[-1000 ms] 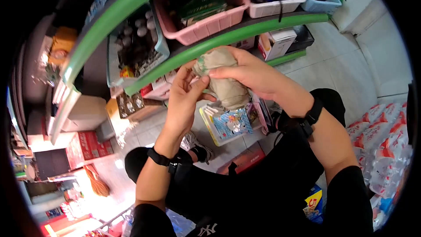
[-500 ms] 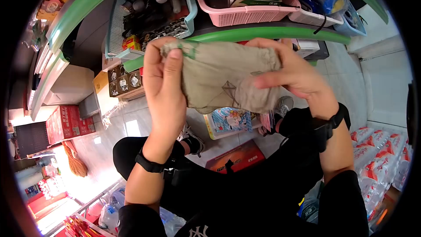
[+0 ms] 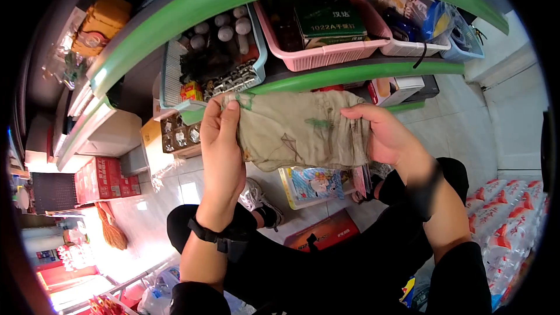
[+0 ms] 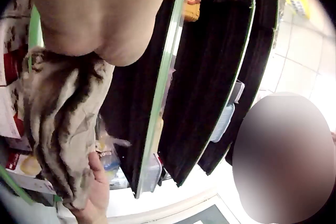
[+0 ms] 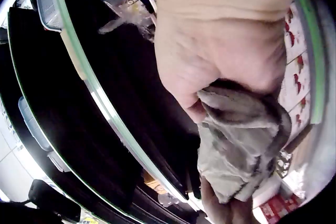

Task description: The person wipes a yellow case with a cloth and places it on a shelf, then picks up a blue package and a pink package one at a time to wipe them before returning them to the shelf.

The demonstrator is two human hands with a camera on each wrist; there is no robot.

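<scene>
A beige cloth (image 3: pixel 303 131) with a printed kite and green marks is stretched sideways between both hands, in front of the shelf. My left hand (image 3: pixel 221 154) grips its left end, thumb on the near face. At the other end my right hand (image 3: pixel 389 137) pinches the edge with the thumb on top. Soft folds run down the cloth (image 4: pixel 63 124) in the left wrist view, below the left hand (image 4: pixel 100 19). The right wrist view has the cloth (image 5: pixel 236 145) hanging creased under the right hand (image 5: pixel 220 50), whose fingertips are partly hidden.
Behind the cloth, a green-edged shelf (image 3: pixel 385 71) bears a blue basket (image 3: pixel 261 52) of bulbs and a pink basket (image 3: pixel 324 57). On the floor lie a cartoon-printed packet (image 3: pixel 315 184) and a red box (image 3: pixel 324 230). Wrapped bottles (image 3: pixel 504 216) stand at the right.
The cloth was bunched into a roll between close hands. The hands have moved apart and spread it, and it now lies flatter with the kite and a green print showing.
</scene>
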